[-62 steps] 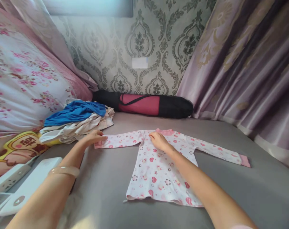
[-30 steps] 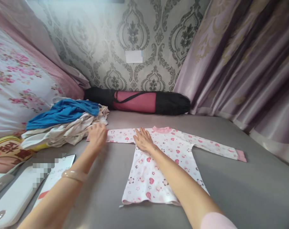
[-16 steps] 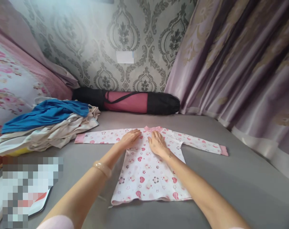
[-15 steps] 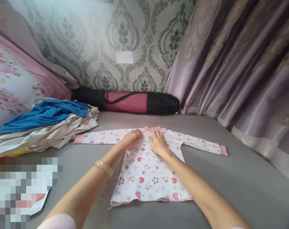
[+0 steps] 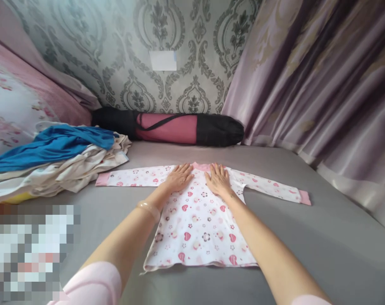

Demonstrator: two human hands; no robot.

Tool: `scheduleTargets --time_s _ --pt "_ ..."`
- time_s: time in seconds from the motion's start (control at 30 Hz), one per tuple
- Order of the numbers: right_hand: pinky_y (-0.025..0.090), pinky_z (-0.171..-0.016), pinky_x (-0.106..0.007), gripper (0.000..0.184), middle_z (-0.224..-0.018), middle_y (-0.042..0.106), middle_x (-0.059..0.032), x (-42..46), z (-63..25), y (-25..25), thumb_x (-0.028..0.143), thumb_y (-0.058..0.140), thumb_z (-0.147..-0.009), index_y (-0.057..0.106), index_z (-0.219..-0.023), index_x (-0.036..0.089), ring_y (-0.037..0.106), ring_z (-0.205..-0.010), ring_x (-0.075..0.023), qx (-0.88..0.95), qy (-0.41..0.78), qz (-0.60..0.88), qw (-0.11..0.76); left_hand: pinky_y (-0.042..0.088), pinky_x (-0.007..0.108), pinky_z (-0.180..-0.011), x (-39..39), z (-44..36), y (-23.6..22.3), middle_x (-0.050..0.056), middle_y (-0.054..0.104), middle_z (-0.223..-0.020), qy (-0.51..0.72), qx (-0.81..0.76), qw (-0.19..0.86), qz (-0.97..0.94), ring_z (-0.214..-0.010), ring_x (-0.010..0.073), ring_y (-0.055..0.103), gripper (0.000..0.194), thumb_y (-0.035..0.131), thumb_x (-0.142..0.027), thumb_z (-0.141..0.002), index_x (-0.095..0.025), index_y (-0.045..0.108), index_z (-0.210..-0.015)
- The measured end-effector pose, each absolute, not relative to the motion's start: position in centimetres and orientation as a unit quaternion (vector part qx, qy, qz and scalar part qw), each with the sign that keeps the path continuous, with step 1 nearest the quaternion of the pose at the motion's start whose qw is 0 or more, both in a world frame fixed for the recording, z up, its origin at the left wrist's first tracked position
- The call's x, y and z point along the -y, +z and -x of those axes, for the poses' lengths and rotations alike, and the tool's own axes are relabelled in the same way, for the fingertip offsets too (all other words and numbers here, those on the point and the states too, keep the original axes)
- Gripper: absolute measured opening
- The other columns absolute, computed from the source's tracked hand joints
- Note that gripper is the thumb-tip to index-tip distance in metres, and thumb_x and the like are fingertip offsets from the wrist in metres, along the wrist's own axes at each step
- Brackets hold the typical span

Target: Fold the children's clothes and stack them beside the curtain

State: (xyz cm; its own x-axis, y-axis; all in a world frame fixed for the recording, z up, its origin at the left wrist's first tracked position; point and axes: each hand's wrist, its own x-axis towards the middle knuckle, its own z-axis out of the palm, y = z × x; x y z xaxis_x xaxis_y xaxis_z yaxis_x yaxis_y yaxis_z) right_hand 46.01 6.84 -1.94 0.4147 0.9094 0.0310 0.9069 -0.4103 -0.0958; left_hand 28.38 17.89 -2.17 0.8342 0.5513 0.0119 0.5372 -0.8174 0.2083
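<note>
A small white long-sleeved top (image 5: 199, 228) with pink hearts and flowers lies flat on the grey bed sheet (image 5: 306, 245), sleeves spread out to both sides. My left hand (image 5: 179, 176) rests palm down on its left shoulder, fingers stretched out. Just right of the pink collar, my right hand (image 5: 218, 179) lies flat on the chest, fingers apart. Neither hand holds anything. A pale bangle (image 5: 149, 209) sits on my left wrist.
A pile of clothes (image 5: 62, 165) topped by blue fabric lies at the left. A black and pink rolled bag (image 5: 170, 127) lies along the patterned wall. Purple curtains (image 5: 322, 84) hang at the right. A floral pillow (image 5: 17, 101) leans at far left.
My left hand has moved from the left sleeve's cuff to the top's shoulder. Both hands now lie flat beside the collar, slightly farther up than half a second ago.
</note>
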Motion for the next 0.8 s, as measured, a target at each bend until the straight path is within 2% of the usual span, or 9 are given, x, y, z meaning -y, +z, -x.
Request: scheduleTargets --time_s 0.1,0.23,0.33,0.4,0.5,0.57,0.7,0.8 --pt "0.009 -0.116 -0.049 0.064 -0.16 0.016 -0.0101 -6.9 -46.3 -1.9 0.048 0.018 -0.099 0.024 -0.152 0.014 0.01 -0.146 -0.0307 0.542 0.018 0.839 0.05 0.012 0.043 -0.118 -18.3 -28.2 -1.0 0.013 0.022 -0.158 0.016 -0.272 0.157 -0.949 -0.147 0.0248 0.017 0.063 0.025 -0.049 -0.097 -0.014 0.028 -0.149" --pt "0.009 -0.116 -0.05 0.063 -0.161 0.012 -0.0136 -6.1 -46.2 -0.9 0.045 0.023 -0.098 0.022 -0.153 0.013 0.007 -0.147 -0.0295 0.558 0.044 0.825 0.08 0.025 0.036 -0.115 -18.2 -25.9 1.2 0.017 0.027 -0.156 0.096 -0.293 0.206 -0.929 -0.143 0.025 0.029 0.058 0.034 -0.043 -0.095 -0.011 0.038 -0.143" --pt "0.005 -0.117 -0.049 0.062 -0.161 0.009 -0.0154 -4.8 -44.2 0.2 0.041 0.024 -0.098 0.022 -0.152 0.011 0.004 -0.148 -0.0267 0.601 0.057 0.791 0.1 0.035 0.036 -0.108 -16.7 -22.6 2.5 0.018 0.046 -0.143 0.16 -0.321 0.178 -0.916 -0.13 0.0255 0.046 0.046 0.037 -0.03 -0.092 -0.011 0.051 -0.131" --pt "0.004 -0.117 -0.048 0.062 -0.161 0.008 -0.0139 -3.9 -41.6 0.8 0.042 0.024 -0.098 0.022 -0.152 0.011 0.002 -0.148 -0.0249 0.647 0.078 0.751 0.107 0.043 0.037 -0.098 -14.9 -20.2 2.9 0.016 0.06 -0.122 0.176 -0.362 0.154 -0.902 -0.114 0.026 0.057 0.037 0.041 -0.028 -0.088 -0.012 0.06 -0.115" --pt "0.003 -0.118 -0.046 0.064 -0.161 0.008 -0.0125 -3.2 -37.0 1.1 0.043 0.025 -0.097 0.02 -0.153 0.012 0.003 -0.148 -0.0236 0.703 0.121 0.693 0.106 0.048 0.032 -0.079 -11.0 -16.9 3.0 0.011 0.067 -0.091 0.125 -0.439 0.163 -0.875 -0.089 0.0242 0.063 0.027 0.046 -0.035 -0.086 -0.016 0.065 -0.09" --pt "0.003 -0.118 -0.046 0.065 -0.161 0.008 -0.0126 -3.1 -34.5 1.0 0.044 0.025 -0.097 0.02 -0.153 0.011 0.003 -0.148 -0.0237 0.718 0.143 0.674 0.097 0.046 0.029 -0.068 -7.9 -15.2 2.9 0.008 0.066 -0.077 0.071 -0.47 0.195 -0.858 -0.076 0.0223 0.063 0.031 0.049 -0.045 -0.084 -0.018 0.063 -0.078" --pt "0.001 -0.117 -0.049 0.065 -0.161 0.01 -0.0116 -3.0 -32.1 0.4 0.045 0.02 -0.098 0.02 -0.153 0.011 0.006 -0.148 -0.0256 0.714 0.147 0.68 0.082 0.044 0.027 -0.064 -2.1 -12.6 2.5 0.007 0.064 -0.075 0.073 -0.498 0.213 -0.837 -0.077 0.0224 0.061 0.039 0.057 -0.06 -0.076 -0.021 0.059 -0.071" --pt "0.0 -0.117 -0.048 0.064 -0.161 0.01 -0.0105 -2.7 -31.9 0.3 0.045 0.017 -0.098 0.018 -0.153 0.012 0.007 -0.148 -0.0244 0.715 0.128 0.683 0.081 0.045 0.027 -0.072 0.4 -11.4 2.4 0.006 0.061 -0.082 0.103 -0.512 0.231 -0.821 -0.086 0.0223 0.058 0.036 0.061 -0.055 -0.073 -0.02 0.061 -0.069"
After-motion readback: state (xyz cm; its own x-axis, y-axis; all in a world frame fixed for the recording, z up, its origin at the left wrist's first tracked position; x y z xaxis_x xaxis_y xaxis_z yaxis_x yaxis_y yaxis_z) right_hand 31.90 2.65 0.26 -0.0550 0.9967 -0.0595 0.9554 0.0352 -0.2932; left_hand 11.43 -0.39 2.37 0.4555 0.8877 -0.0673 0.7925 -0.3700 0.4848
